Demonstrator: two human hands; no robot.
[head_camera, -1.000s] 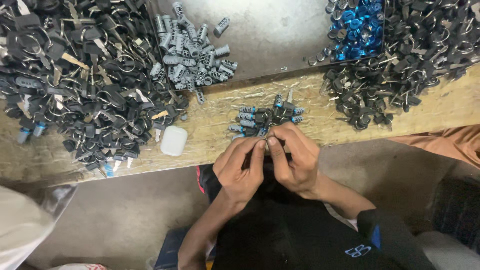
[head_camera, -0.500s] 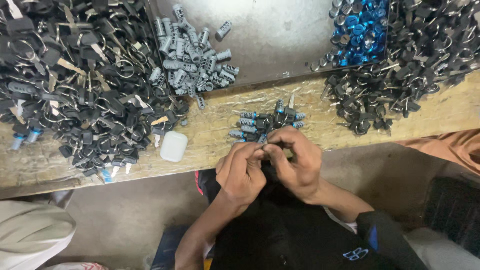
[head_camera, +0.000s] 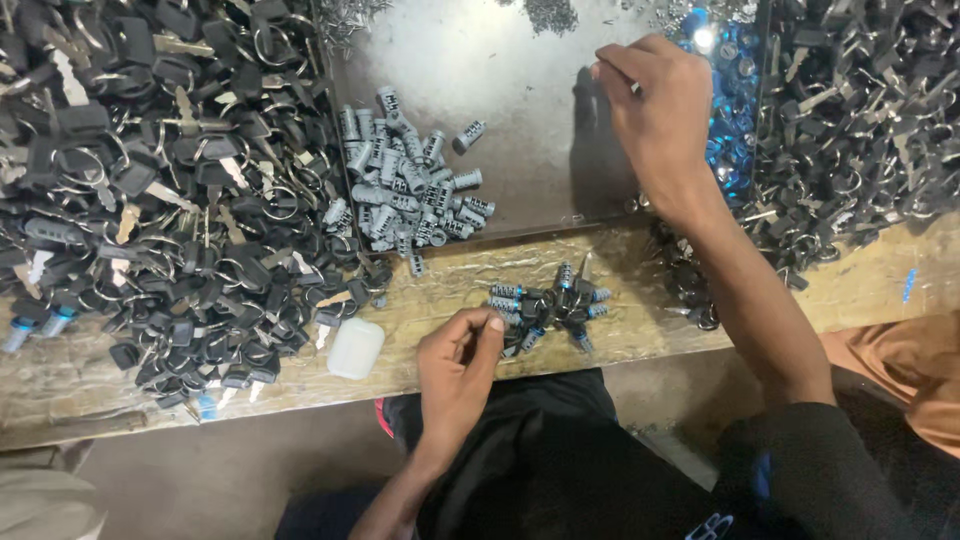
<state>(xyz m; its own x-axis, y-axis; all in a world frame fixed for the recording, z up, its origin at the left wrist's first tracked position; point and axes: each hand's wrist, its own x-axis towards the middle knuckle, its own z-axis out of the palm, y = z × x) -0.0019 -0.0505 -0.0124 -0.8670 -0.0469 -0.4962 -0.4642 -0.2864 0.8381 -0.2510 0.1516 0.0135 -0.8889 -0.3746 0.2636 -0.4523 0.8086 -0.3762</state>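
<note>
My left hand (head_camera: 458, 368) rests at the front edge of the wooden bench, thumb pressed against the curled forefinger, with nothing visible in it. It touches the near side of a small heap of grey lock cylinders with black keys (head_camera: 548, 303). My right hand (head_camera: 655, 108) reaches far out over the metal tray (head_camera: 520, 60), its back towards me and its fingertips bent down beside a pile of blue round parts (head_camera: 722, 95). What its fingers hold is hidden.
A large heap of black-headed keys on rings (head_camera: 150, 200) covers the left of the bench, and another (head_camera: 860, 130) lies at the right. Loose grey cylinders (head_camera: 405, 180) lie on the tray. A small white case (head_camera: 356, 348) sits near the bench edge (head_camera: 200, 400).
Both hands were together at the bench edge working on one piece. Now my right hand has gone up to the blue parts and my left hand stays by the small heap.
</note>
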